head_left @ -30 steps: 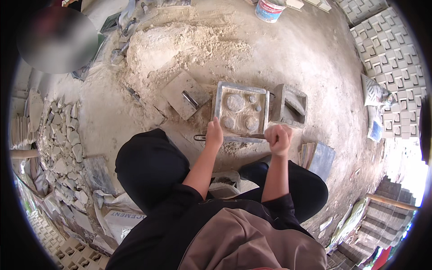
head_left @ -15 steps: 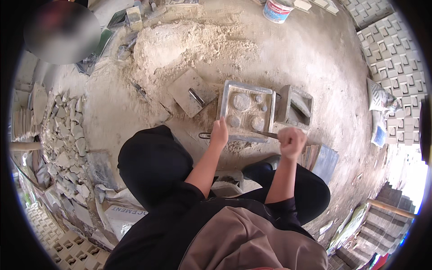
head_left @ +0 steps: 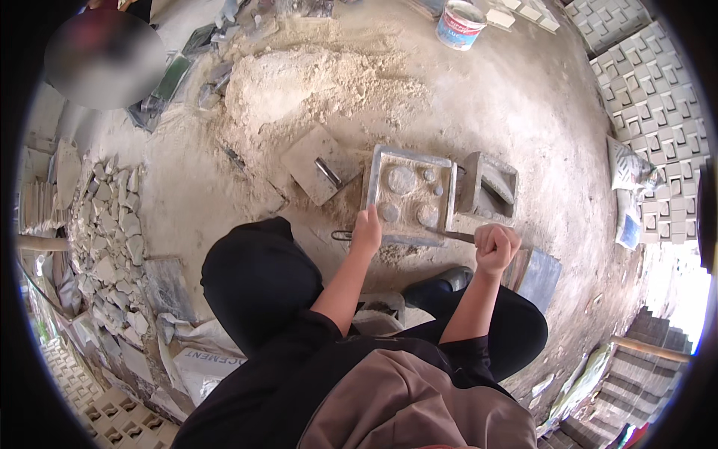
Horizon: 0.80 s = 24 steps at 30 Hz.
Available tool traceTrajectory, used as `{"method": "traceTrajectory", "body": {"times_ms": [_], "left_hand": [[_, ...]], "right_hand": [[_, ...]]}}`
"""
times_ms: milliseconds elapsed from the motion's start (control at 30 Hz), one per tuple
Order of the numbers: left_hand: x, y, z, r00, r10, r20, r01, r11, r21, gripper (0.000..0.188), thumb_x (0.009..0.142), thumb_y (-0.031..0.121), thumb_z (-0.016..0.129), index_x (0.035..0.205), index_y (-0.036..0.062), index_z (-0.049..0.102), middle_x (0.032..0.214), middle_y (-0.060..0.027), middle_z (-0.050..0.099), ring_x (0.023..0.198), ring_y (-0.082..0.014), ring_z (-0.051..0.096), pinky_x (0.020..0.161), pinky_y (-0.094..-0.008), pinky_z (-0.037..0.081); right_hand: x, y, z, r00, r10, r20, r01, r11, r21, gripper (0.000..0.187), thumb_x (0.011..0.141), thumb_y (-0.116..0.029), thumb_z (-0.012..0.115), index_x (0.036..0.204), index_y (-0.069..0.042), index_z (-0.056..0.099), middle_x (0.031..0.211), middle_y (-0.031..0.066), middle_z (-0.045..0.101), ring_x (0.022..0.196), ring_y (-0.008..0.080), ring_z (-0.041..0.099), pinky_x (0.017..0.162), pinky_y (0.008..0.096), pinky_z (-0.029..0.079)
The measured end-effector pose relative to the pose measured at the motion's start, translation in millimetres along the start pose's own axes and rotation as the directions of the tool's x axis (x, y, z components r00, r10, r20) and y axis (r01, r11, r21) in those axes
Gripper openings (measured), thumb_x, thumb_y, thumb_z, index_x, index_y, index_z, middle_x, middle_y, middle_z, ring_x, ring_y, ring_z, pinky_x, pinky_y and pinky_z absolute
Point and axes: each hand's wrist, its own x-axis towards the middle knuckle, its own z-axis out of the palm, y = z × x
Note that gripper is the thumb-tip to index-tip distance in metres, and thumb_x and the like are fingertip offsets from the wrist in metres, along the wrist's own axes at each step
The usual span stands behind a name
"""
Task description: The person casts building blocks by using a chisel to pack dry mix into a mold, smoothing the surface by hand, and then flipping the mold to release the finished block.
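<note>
In front of me lies a square metal mould (head_left: 376,176) with several round discs of different sizes inside and grey-beige powder around them. My left hand (head_left: 366,231) is closed on the mould's near left corner. My right hand (head_left: 497,247) is wrapped around the handle of a trowel (head_left: 458,236), whose thin blade points left across the mould's near right corner. Left of the mould, a square board (head_left: 308,173) with a metal cylinder handle (head_left: 327,172) lies on the powdery floor. To its right stands a grey rectangular box (head_left: 470,187) with a slab-like piece inside.
A heap of pale powder (head_left: 299,82) spreads beyond the mould. A paint bucket (head_left: 458,26) stands at the far side. Patterned blocks (head_left: 651,97) are stacked at right; broken pieces (head_left: 112,224) lie at left. Flat tiles (head_left: 538,277) lean near my right knee.
My right hand has drawn the trowel a little right and nearer, from the small disc to the mould's near right corner. My left hand stays at the near left corner.
</note>
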Motion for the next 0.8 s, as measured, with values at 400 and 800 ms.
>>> {"method": "traceTrajectory", "body": {"times_ms": [400, 800], "left_hand": [[11, -18, 7, 0.998, -0.061, -0.001, 0.061, 0.998, -0.028, 0.058, 0.09, 0.048, 0.031, 0.119, -0.0014, 0.039, 0.114, -0.0239, 0.052, 0.108, -0.0363, 0.048, 0.092, -0.0407, 0.035], [28, -35, 11, 0.996, -0.02, -0.087, 0.032, 0.989, 0.141, 0.054, 0.09, 0.046, 0.033, 0.117, 0.001, 0.044, 0.113, -0.0209, 0.053, 0.106, -0.0364, 0.05, 0.091, -0.0411, 0.036]], "right_hand": [[13, -18, -19, 0.781, -0.063, -0.621, 0.149, 0.985, 0.089, 0.035, 0.079, -0.011, 0.038, 0.046, -0.01, 0.028, 0.039, 0.0016, 0.026, 0.035, 0.0102, 0.02, 0.037, 0.0249, 0.017], [47, 36, -9, 0.923, 0.0, -0.384, 0.024, 0.998, 0.059, 0.044, 0.087, -0.008, 0.037, 0.044, -0.007, 0.029, 0.038, -0.0002, 0.027, 0.035, 0.0083, 0.023, 0.035, 0.0264, 0.017]]}}
